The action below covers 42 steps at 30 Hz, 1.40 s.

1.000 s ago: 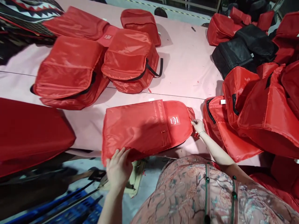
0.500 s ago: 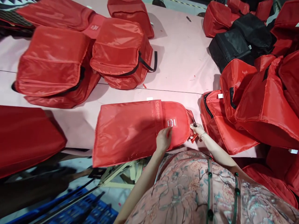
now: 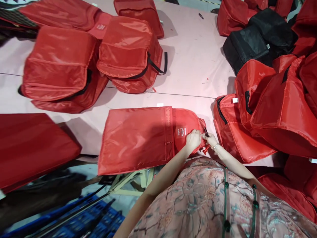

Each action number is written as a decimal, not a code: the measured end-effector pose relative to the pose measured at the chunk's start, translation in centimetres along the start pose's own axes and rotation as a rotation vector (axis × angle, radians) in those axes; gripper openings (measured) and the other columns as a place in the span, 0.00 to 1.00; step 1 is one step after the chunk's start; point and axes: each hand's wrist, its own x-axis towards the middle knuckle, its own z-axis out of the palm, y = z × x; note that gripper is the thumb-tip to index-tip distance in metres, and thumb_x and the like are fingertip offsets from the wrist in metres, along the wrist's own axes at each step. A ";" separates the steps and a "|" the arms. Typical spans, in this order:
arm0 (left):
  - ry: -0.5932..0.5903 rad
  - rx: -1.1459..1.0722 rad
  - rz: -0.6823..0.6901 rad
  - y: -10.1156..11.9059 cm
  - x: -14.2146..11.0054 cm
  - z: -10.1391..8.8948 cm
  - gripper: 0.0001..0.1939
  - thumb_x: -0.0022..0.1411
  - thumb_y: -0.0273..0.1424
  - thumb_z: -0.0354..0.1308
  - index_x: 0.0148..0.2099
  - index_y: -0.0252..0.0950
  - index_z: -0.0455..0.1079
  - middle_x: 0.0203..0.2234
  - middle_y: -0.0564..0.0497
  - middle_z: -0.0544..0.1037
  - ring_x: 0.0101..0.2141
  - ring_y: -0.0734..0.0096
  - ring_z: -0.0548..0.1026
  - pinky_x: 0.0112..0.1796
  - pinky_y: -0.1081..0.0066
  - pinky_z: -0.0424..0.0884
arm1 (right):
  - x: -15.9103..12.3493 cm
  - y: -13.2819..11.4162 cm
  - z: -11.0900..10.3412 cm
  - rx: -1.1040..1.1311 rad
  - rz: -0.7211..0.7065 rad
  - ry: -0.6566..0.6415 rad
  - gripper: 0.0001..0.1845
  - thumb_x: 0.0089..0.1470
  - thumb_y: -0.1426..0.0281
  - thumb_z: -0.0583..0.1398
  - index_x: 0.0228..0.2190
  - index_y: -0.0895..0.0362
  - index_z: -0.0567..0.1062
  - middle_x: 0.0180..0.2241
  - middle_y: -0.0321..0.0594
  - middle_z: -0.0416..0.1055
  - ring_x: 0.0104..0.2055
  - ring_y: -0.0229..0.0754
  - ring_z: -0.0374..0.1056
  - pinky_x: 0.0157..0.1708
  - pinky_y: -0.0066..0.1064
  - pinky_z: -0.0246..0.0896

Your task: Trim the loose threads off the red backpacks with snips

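A flat red fabric bag (image 3: 136,138) lies before me, its rounded end with a printed label towards my right. My left hand (image 3: 193,140) is closed at that rounded end, fingers pinching the bag's edge beside the label. Close against it, my right hand (image 3: 210,140) grips a pair of small dark thread snips (image 3: 205,132), whose tips point away from me along the bag's edge. Red strips of fabric hang just below the fingers. What exactly lies between the left fingertips is hidden.
Finished-looking red bags (image 3: 59,62) stand at the left and back of the pink-covered table (image 3: 190,66). Red bags (image 3: 284,112) and black bags (image 3: 245,46) are piled on the right. A small dark tool (image 3: 201,16) lies far back. Blue crates (image 3: 99,215) sit below the table.
My left hand has moved right, from over the label to the bag's rounded edge, next to my right hand. The right hand stays nearly in place with the thread snips.
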 end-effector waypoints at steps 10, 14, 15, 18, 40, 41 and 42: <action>0.387 -0.110 -0.264 -9.0 -4.5 -2.0 0.14 0.61 0.28 0.45 0.48 0.34 0.65 0.41 0.43 0.71 0.41 0.63 0.70 0.40 0.67 0.67 | -0.7 -0.8 1.2 -0.308 -0.226 0.219 0.16 0.48 0.59 0.55 0.33 0.59 0.69 0.35 0.42 0.69 0.37 0.41 0.64 0.41 0.33 0.57; 0.322 -0.149 -0.239 -10.3 -4.3 -2.4 0.11 0.61 0.32 0.49 0.42 0.37 0.69 0.38 0.46 0.72 0.40 0.65 0.71 0.39 0.70 0.66 | -2.1 -2.9 2.8 -0.617 -0.512 0.214 0.20 0.57 0.61 0.49 0.47 0.60 0.63 0.46 0.49 0.66 0.46 0.44 0.63 0.45 0.35 0.56; 0.310 -0.126 -0.240 -10.3 -4.2 -2.4 0.11 0.61 0.33 0.49 0.41 0.37 0.70 0.37 0.47 0.72 0.39 0.65 0.71 0.38 0.71 0.66 | -2.3 -3.4 3.4 -0.674 -0.550 0.168 0.19 0.59 0.62 0.48 0.46 0.60 0.63 0.45 0.48 0.67 0.46 0.44 0.63 0.45 0.34 0.56; 0.259 -0.029 -0.261 -10.0 -4.0 -2.3 0.13 0.62 0.33 0.46 0.39 0.36 0.70 0.35 0.46 0.72 0.36 0.65 0.71 0.36 0.71 0.65 | -2.3 -4.1 5.2 -0.873 -0.616 -0.005 0.15 0.60 0.63 0.48 0.42 0.58 0.67 0.41 0.46 0.68 0.43 0.44 0.64 0.42 0.32 0.56; 0.223 -0.110 -0.299 -10.3 -4.3 -3.0 0.11 0.58 0.24 0.44 0.38 0.32 0.67 0.34 0.43 0.72 0.36 0.63 0.71 0.37 0.68 0.65 | -1.3 -5.0 8.7 -1.394 -0.714 -0.267 0.09 0.57 0.69 0.53 0.39 0.56 0.70 0.36 0.43 0.72 0.37 0.42 0.66 0.35 0.29 0.53; 0.243 -0.125 -0.300 -10.2 -4.6 -3.2 0.11 0.59 0.24 0.44 0.38 0.33 0.67 0.34 0.44 0.72 0.36 0.64 0.71 0.37 0.68 0.66 | -1.2 -5.0 8.6 -1.353 -0.714 -0.271 0.09 0.57 0.68 0.53 0.39 0.56 0.70 0.36 0.42 0.72 0.37 0.42 0.66 0.35 0.29 0.53; 0.262 -0.144 -0.285 -10.1 -5.1 -3.4 0.11 0.60 0.25 0.43 0.38 0.33 0.67 0.34 0.44 0.72 0.36 0.65 0.71 0.38 0.69 0.66 | -1.3 -5.0 8.4 -1.298 -0.712 -0.268 0.09 0.57 0.66 0.54 0.38 0.55 0.70 0.35 0.42 0.72 0.37 0.42 0.67 0.35 0.29 0.54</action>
